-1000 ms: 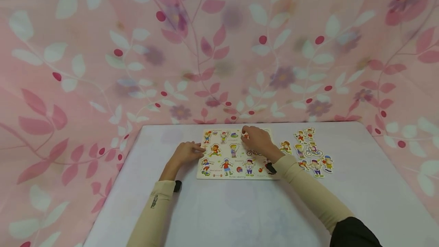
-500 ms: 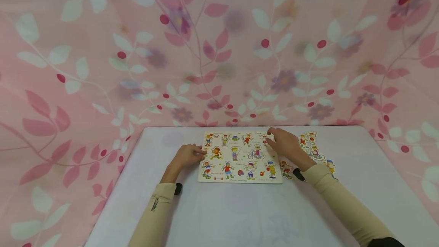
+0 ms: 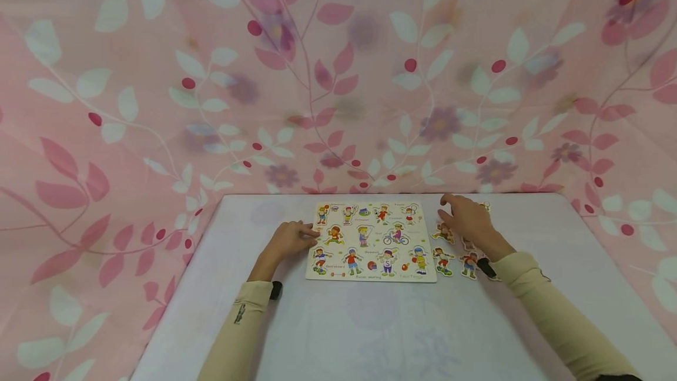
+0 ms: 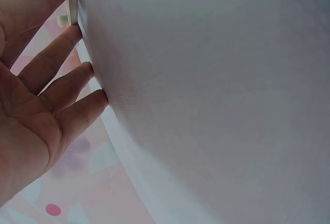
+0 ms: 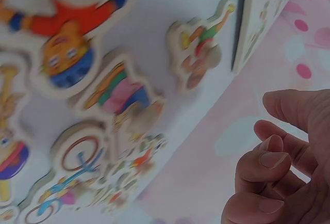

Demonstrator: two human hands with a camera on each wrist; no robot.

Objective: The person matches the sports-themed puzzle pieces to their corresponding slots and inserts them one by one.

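Note:
A cream puzzle board (image 3: 338,255) printed with children playing sports lies on the table. My left hand (image 3: 291,239) rests at the board's left edge, its extended fingers touching the edge and the tabletop in the left wrist view. To the board's right, my right hand (image 3: 471,219) hovers over loose figure-shaped puzzle pieces, fingers loosely bent and holding nothing. Below that hand lie a runner piece (image 3: 443,233), a skateboarder piece (image 3: 443,262) and a red-shirted piece (image 5: 67,61). A bicycle piece (image 5: 72,182) shows in the right wrist view; from the head, the hand hides several pieces.
The white-covered table (image 3: 338,328) stretches in front of the board toward the body. Behind its far edge hangs a pink leaf-patterned cloth (image 3: 338,75). A dark wrist strap (image 3: 275,290) sits at the left cuff.
From over the board's upper middle, my right hand has moved right, past its upper right corner, to above the loose pieces. The left hand stays at the left edge.

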